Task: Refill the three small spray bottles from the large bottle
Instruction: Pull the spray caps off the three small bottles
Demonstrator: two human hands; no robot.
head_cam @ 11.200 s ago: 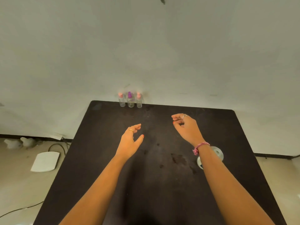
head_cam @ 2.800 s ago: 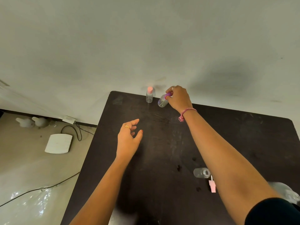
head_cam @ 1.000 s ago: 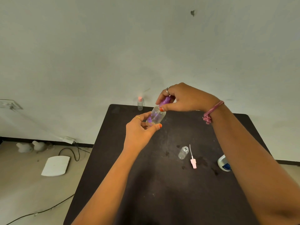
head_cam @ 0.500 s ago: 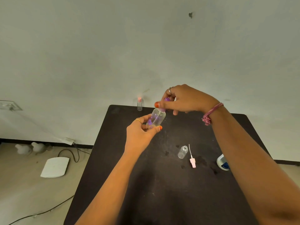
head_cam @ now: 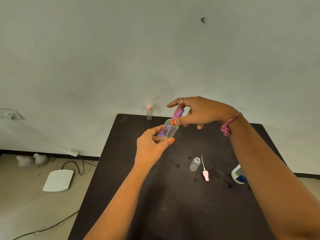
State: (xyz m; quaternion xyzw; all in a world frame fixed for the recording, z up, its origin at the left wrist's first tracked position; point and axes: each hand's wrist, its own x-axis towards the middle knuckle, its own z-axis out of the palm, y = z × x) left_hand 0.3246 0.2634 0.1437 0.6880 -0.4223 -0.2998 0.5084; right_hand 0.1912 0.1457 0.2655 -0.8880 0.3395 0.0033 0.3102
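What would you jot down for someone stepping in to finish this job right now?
Left hand holds the body of the purple-capped bottle above the table; right hand pinches its purple cap.
One small bottle stands open mid-table, its pink sprayer lying beside it.
The third, pink-capped bottle stands capped at the far edge.
The large bottle sits to the right, partly hidden.
Whether anything is filled, I cannot tell. Left: uncap, fill, recap.

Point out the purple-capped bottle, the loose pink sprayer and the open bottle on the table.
purple-capped bottle [head_cam: 168, 130], head view, clear body.
loose pink sprayer [head_cam: 205, 175], head view, pink head.
open bottle [head_cam: 194, 165], head view, clear side.
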